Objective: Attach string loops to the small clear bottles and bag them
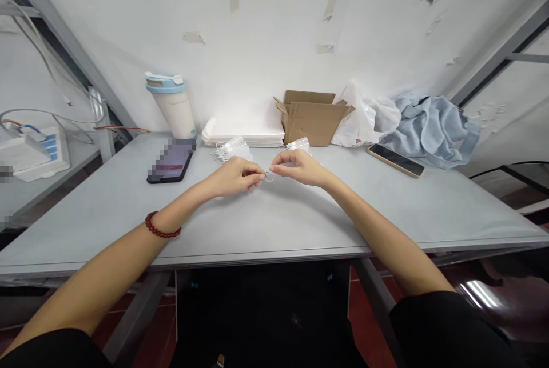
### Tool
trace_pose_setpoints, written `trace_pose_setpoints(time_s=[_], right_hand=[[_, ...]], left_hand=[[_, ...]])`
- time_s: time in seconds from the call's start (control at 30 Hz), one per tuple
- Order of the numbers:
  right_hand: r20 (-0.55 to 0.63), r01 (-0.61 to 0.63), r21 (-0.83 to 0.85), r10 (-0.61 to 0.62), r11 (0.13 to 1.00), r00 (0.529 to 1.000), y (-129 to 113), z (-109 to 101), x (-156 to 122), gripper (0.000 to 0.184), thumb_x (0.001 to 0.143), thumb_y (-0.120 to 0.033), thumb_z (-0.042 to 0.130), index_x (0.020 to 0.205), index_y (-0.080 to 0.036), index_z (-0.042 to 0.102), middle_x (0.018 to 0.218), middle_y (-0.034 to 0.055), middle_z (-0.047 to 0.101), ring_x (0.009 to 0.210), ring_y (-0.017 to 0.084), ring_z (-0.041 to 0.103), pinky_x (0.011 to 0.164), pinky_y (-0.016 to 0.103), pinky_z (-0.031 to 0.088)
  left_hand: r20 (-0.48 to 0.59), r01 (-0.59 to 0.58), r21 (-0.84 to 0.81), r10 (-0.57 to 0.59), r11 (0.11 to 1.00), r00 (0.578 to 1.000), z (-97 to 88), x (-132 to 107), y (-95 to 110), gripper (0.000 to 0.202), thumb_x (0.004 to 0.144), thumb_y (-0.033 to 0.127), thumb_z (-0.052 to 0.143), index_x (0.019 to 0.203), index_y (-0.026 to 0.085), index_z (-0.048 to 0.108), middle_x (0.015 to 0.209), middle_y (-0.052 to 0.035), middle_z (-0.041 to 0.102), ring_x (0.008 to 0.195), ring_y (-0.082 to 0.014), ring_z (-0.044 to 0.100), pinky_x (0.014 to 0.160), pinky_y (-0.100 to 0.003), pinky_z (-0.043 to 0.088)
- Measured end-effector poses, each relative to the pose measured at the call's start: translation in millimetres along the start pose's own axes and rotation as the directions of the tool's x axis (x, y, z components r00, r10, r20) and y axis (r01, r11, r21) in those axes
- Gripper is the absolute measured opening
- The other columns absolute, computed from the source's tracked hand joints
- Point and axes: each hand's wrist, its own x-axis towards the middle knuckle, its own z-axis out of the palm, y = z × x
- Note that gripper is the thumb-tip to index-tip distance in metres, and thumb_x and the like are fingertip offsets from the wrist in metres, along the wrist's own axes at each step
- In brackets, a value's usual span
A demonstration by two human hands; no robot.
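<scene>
Over the middle of the table, my left hand [237, 176] and my right hand [297, 167] meet almost fingertip to fingertip, both closed in a pinch. A thin white string [270, 179] makes a small loop between the fingertips. A tiny dark sliver shows at the left fingertips, too small to name. Behind my left hand lies a bunch of white strung tags [235, 148]. A second white bunch [299, 144] sits behind my right hand and is partly hidden by it.
Along the wall stand a cup with a blue lid [171, 106], a stack of white sheets [244, 131], an open cardboard box [311, 122], a white plastic bag [362, 116] and a blue cloth [437, 128]. One phone [171, 160] lies left, another phone [395, 160] right.
</scene>
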Motion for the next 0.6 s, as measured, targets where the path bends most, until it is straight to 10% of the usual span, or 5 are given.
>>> trace_pose_setpoints(time_s=[0.6], right_hand=[[0.072,0.015,-0.100,-0.007,0.995,0.997,2.9,12.7,0.3,0.019,0.082,-0.028,0.055,0.078,-0.013,0.065,0.077,0.0032,0.067,0.071,0.012,0.057,0.067,0.025,0.040]], left_hand=[[0.066,-0.010,0.051,0.006,0.999,0.998,10.2,-1.0,-1.2,0.025,0.081,0.026,0.051,0.061,0.014,0.061,0.055,-0.0022,0.062,0.052,-0.0133,0.059,0.055,-0.023,0.045]])
